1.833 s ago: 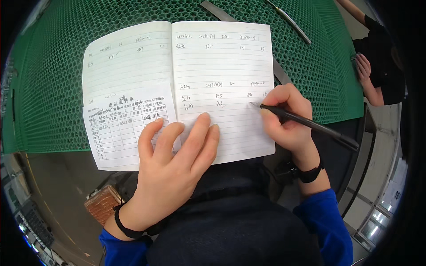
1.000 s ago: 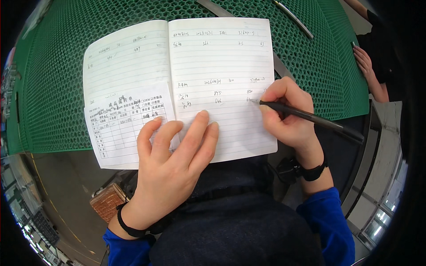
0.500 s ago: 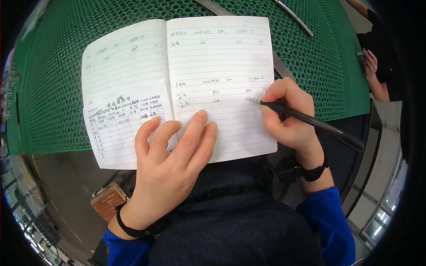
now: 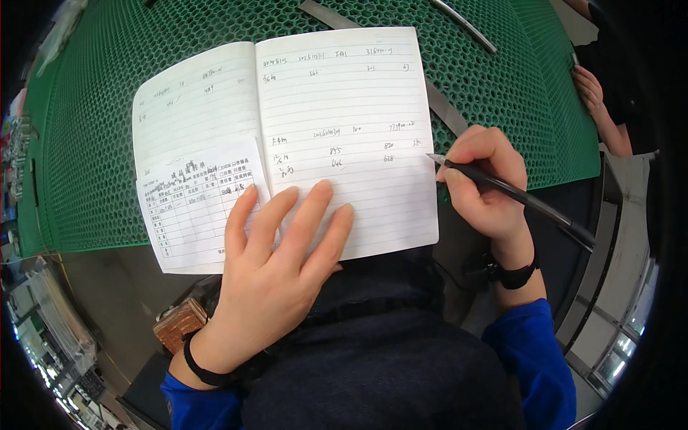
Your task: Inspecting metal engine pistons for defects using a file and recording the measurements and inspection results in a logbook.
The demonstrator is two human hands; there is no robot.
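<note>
A lined notebook (image 4: 344, 100) lies spread on the green mat, with handwritten rows on both pages. My left hand (image 4: 276, 247) rests with fingers spread across the lower pages, its fingertips on the right page and on a loose printed form (image 4: 193, 215). That form covers the lower part of the left page. In my right hand (image 4: 491, 179) is a black pen (image 4: 516, 193), pinched between thumb and fingers. Its tip points left, at the right edge of the notebook, beside the last handwritten rows. Whether the tip touches paper I cannot tell.
A green mat with hexagonal holes (image 4: 79, 143) covers the table. A flat metal strip (image 4: 444, 107) passes under the notebook, and a metal rod (image 4: 466, 25) lies beyond it. At far right another person's hand (image 4: 589, 89) holds a small metal piece. A brown block (image 4: 179, 322) sits below left.
My right hand has moved right with the pen, from the lower handwritten row to the page's edge. More writing shows in that row. My left hand stays on the pages.
</note>
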